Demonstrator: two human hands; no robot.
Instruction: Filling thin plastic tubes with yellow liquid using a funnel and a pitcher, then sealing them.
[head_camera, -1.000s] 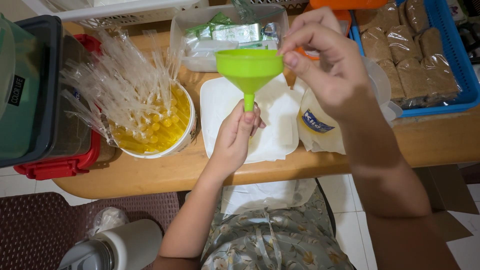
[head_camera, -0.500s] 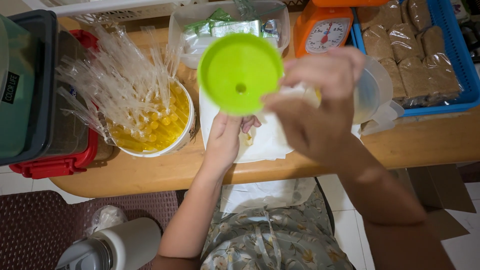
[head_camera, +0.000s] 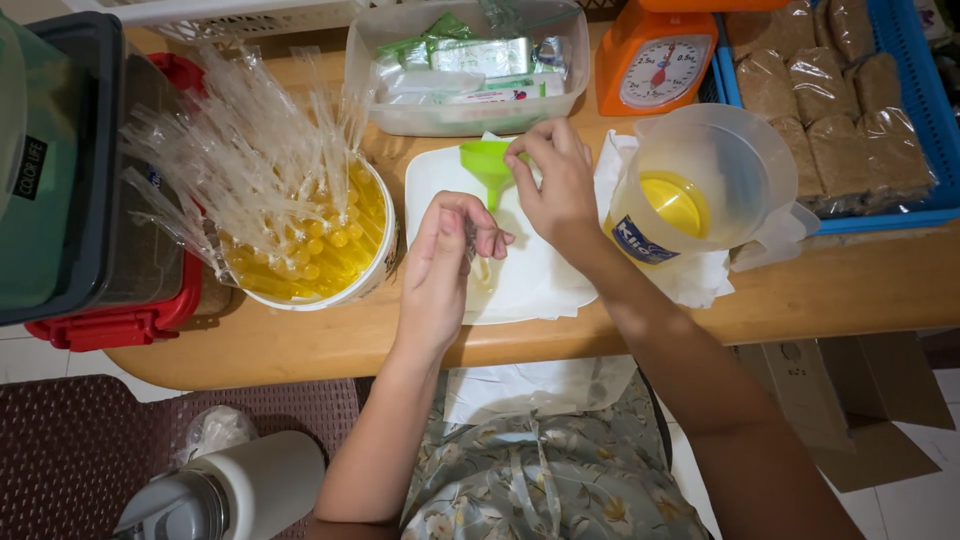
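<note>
orange kitchen scale (head_camera: 658, 62), blue crate (head_camera: 905, 215), perhaps sugar packets (head_camera: 835, 100)

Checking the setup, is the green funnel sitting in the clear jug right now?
No, the green funnel lies on the white tray under the right hand, beside the clear jug.

The right hand (head_camera: 560, 185) grips the green funnel (head_camera: 487, 165) over the white tray (head_camera: 440, 180); the left hand (head_camera: 445, 255), just beside the funnel, pinches a thin clear tube (head_camera: 470, 240).

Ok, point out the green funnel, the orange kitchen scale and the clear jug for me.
green funnel (head_camera: 484, 160), head view, on its cone.
orange kitchen scale (head_camera: 656, 72), head view, on its round dial.
clear jug (head_camera: 735, 165), head view, on its inner wall.
</note>
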